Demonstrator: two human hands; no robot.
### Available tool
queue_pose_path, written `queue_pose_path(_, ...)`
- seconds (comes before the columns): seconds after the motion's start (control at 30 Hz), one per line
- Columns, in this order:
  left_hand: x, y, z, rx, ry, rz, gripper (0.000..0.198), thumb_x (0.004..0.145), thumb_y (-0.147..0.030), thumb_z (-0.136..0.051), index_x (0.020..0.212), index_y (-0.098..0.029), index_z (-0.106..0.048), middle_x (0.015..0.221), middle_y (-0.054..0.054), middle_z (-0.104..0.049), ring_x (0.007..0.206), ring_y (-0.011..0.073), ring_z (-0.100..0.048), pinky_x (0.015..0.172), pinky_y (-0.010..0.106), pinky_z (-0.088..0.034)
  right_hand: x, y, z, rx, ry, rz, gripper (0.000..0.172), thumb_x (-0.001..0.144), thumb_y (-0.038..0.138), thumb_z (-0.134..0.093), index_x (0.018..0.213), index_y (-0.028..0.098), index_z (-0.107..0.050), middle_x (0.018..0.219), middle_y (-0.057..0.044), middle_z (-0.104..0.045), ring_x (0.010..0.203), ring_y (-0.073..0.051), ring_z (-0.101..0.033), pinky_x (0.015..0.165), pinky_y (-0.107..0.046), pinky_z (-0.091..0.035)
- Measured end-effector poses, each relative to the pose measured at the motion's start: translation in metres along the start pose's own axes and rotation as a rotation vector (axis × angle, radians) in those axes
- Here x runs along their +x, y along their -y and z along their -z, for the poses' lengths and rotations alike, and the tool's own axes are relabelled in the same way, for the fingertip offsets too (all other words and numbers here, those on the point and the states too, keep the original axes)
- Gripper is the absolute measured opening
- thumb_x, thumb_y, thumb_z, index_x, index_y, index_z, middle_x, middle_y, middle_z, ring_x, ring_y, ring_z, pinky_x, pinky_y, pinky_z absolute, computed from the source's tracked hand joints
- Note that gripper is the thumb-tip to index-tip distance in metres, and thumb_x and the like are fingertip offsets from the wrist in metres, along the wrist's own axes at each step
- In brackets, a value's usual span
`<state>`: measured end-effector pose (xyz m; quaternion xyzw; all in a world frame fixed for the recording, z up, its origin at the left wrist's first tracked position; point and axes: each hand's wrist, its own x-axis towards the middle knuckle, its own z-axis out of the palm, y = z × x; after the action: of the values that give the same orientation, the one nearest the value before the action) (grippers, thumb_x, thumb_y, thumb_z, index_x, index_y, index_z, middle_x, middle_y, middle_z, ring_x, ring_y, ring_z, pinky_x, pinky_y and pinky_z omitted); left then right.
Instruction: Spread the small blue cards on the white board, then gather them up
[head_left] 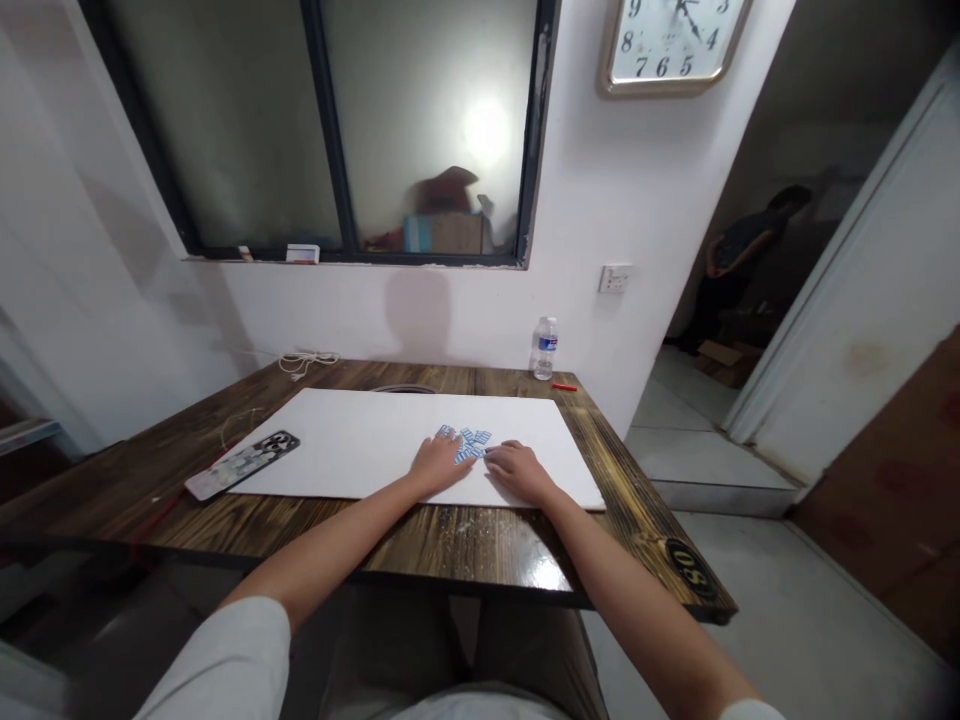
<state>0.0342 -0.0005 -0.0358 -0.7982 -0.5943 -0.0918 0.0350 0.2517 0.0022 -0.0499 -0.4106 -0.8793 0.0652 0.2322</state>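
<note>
A small cluster of blue-and-white striped pieces [472, 440], perhaps paper or card, lies on a white board [345, 450] on the wooden table. My left hand [437, 462] rests at the left side of the cluster, its fingers spread and touching the pieces. On the right, my right hand [519, 470] lies palm down on the board with its fingers slightly bent. Its fingertips reach the right edge of the cluster, near a small dark spot that I cannot make out. Part of the pieces is hidden under my left fingers.
A phone in a patterned case [244, 465] overlaps the board's left edge. At the back of the wooden table [630, 530] are a plastic bottle [546, 350], a red pen [564, 387] and a white cable [307, 360]. A person [742, 255] stands beyond the doorway.
</note>
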Motion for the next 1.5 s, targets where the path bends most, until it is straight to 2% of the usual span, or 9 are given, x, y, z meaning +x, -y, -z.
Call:
queue_pose_path(0.2, 0.006, -0.009, -0.006, -0.034, 0.127, -0.078, 0.079, 0.088, -0.070, -0.035, 0.153, -0.026, -0.026, 0.161, 0.011, -0.019, 0.147, 0.0377, -0.009, 0.112, 0.064, -0.011, 0.000, 0.001, 0.002, 0.048, -0.030, -0.015, 0.028, 0.094, 0.030, -0.049, 0.113, 0.030, -0.070, 0.124, 0.000, -0.067, 0.119, -0.024, -0.053, 0.101, -0.038, -0.039)
queue_pose_path(0.47, -0.010, -0.020, 0.002, -0.029, 0.065, -0.178, 0.061, 0.089, -0.058, -0.045, 0.143, -0.028, -0.046, 0.152, 0.007, -0.040, 0.141, 0.0330, -0.032, 0.113, 0.059, -0.020, -0.001, -0.003, 0.012, 0.091, -0.206, -0.362, 0.036, 0.086, 0.011, -0.047, 0.111, 0.021, -0.071, 0.112, -0.005, -0.072, 0.112, -0.024, -0.056, 0.096, -0.036, -0.042)
queue_pose_path(0.6, -0.021, -0.020, 0.011, -0.028, -0.117, -0.150, 0.039, 0.092, -0.044, -0.044, 0.114, -0.024, -0.069, 0.132, 0.008, -0.062, 0.126, 0.0275, -0.052, 0.106, 0.046, -0.036, 0.001, -0.004, 0.009, 0.083, -0.168, -0.225, 0.044, 0.081, 0.005, -0.048, 0.112, 0.024, -0.072, 0.116, -0.002, -0.071, 0.113, -0.022, -0.056, 0.098, -0.035, -0.042)
queue_pose_path(0.7, -0.026, -0.017, 0.015, -0.025, -0.110, -0.137, 0.036, 0.092, -0.040, -0.045, 0.108, -0.021, -0.072, 0.121, 0.010, -0.068, 0.119, 0.0267, -0.057, 0.102, 0.042, -0.041, 0.003, -0.003, 0.006, 0.032, -0.074, -0.045, 0.050, 0.079, 0.003, -0.049, 0.116, 0.029, -0.071, 0.124, 0.004, -0.067, 0.122, -0.023, -0.052, 0.104, -0.038, -0.040)
queue_pose_path(0.93, -0.032, -0.011, 0.019, -0.069, 0.151, -0.289, 0.055, 0.091, -0.048, -0.049, 0.140, -0.025, -0.049, 0.151, 0.007, -0.041, 0.142, 0.0311, -0.030, 0.112, 0.049, -0.029, 0.002, 0.000, 0.007, 0.017, -0.003, 0.035, 0.036, 0.083, 0.010, -0.052, 0.099, 0.030, -0.076, 0.110, 0.003, -0.073, 0.102, -0.020, -0.060, 0.093, -0.033, -0.044)
queue_pose_path(1.13, -0.015, -0.016, 0.015, -0.046, 0.096, -0.149, 0.059, 0.092, -0.053, -0.044, 0.145, -0.027, -0.042, 0.156, 0.008, -0.033, 0.145, 0.0290, -0.025, 0.115, 0.052, -0.021, 0.003, 0.000, 0.011, 0.075, -0.059, 0.033, 0.028, 0.083, 0.011, -0.052, 0.083, 0.024, -0.077, 0.099, -0.001, -0.075, 0.098, -0.020, -0.058, 0.089, -0.032, -0.043)
queue_pose_path(1.27, 0.001, -0.014, 0.008, -0.049, 0.131, -0.076, 0.061, 0.093, -0.060, -0.036, 0.146, -0.030, -0.041, 0.157, 0.008, -0.031, 0.145, 0.0341, -0.022, 0.113, 0.058, -0.020, 0.003, -0.002, 0.008, 0.074, -0.059, 0.071, 0.029, 0.085, 0.012, -0.052, 0.101, 0.022, -0.074, 0.113, -0.002, -0.072, 0.107, -0.020, -0.057, 0.096, -0.033, -0.042)
queue_pose_path(1.4, 0.001, -0.009, 0.006, -0.065, 0.180, -0.206, 0.056, 0.093, -0.061, -0.038, 0.143, -0.038, -0.043, 0.160, 0.004, -0.025, 0.146, 0.0361, -0.019, 0.112, 0.062, -0.015, 0.002, -0.005, 0.002, 0.013, -0.022, 0.028, 0.044, 0.090, 0.025, -0.054, 0.134, 0.022, -0.057, 0.139, -0.006, -0.057, 0.129, -0.024, -0.046, 0.108, -0.040, -0.034)
queue_pose_path(1.5, -0.007, -0.006, 0.007, -0.045, 0.141, -0.226, 0.058, 0.093, -0.061, -0.039, 0.145, -0.037, -0.041, 0.160, 0.005, -0.023, 0.146, 0.0337, -0.019, 0.114, 0.059, -0.014, 0.001, -0.005, 0.001, -0.018, 0.028, 0.008, 0.045, 0.093, 0.036, -0.053, 0.136, 0.025, -0.054, 0.137, -0.006, -0.058, 0.129, -0.026, -0.047, 0.106, -0.043, -0.036)
